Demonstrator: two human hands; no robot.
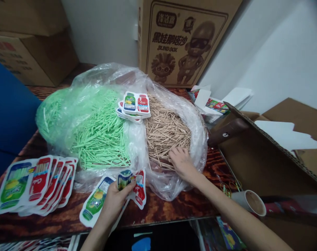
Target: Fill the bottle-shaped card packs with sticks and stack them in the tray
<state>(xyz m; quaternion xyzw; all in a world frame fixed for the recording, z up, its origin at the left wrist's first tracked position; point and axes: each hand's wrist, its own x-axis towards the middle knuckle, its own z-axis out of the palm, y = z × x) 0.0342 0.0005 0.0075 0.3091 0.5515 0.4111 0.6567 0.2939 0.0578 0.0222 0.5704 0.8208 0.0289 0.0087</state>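
My left hand [116, 202] pinches a bent printed card [139, 190] with a green-and-blue lemon jar and a red Cola jar on it. Beneath that hand, a similar lemon-jar card [97, 198] lies on the table. My right hand [181, 161] reaches into a heap of thin brown sticks [166, 129], its fingers bent and pressed together on them; the fingertips are partly hidden. Left of this heap is another of light green sticks [101, 132]. Both heaps lie in clear plastic bags [137, 143]. A small stack of jar-shaped cards [136, 106] rests on top between them.
Overlapping filled jar cards [35, 184] lie at the left. A large printed carton [184, 42] stands behind the bags. At the right are an open cardboard box [252, 157], a paper cup [250, 202] on its side and rubber bands [228, 190].
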